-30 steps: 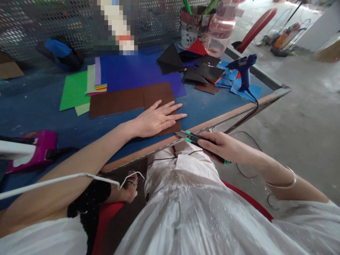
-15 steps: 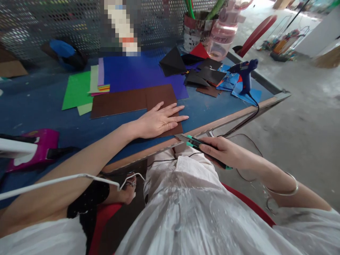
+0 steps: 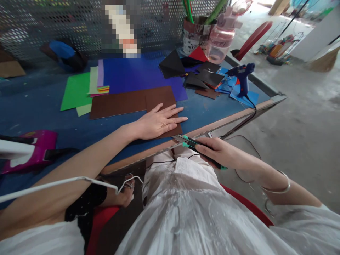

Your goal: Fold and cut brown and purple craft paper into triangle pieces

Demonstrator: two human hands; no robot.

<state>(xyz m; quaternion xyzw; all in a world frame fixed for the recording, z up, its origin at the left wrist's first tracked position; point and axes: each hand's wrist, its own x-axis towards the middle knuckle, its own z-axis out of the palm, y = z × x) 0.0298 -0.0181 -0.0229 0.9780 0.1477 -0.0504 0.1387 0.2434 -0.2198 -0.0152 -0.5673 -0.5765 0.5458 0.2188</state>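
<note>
My left hand (image 3: 158, 121) lies flat, fingers spread, on a small brown paper sheet (image 3: 162, 100) near the table's front edge. My right hand (image 3: 218, 153) is closed around a green-and-black utility knife (image 3: 192, 143). The knife's blade tip points at the near corner of the brown sheet, just off the table edge. A longer brown sheet (image 3: 117, 103) lies to the left, partly under the small one.
A dark blue sheet (image 3: 138, 74), a green sheet (image 3: 75, 90) and black paper scraps (image 3: 202, 76) lie on the blue table (image 3: 37, 109). A blue glue gun (image 3: 242, 76) stands at the right corner, its cord hanging over the edge. A magenta tool (image 3: 39, 148) sits far left.
Both hands stay almost where they were. The knife has edged slightly closer to the brown sheet's corner; the view has shifted a little.
</note>
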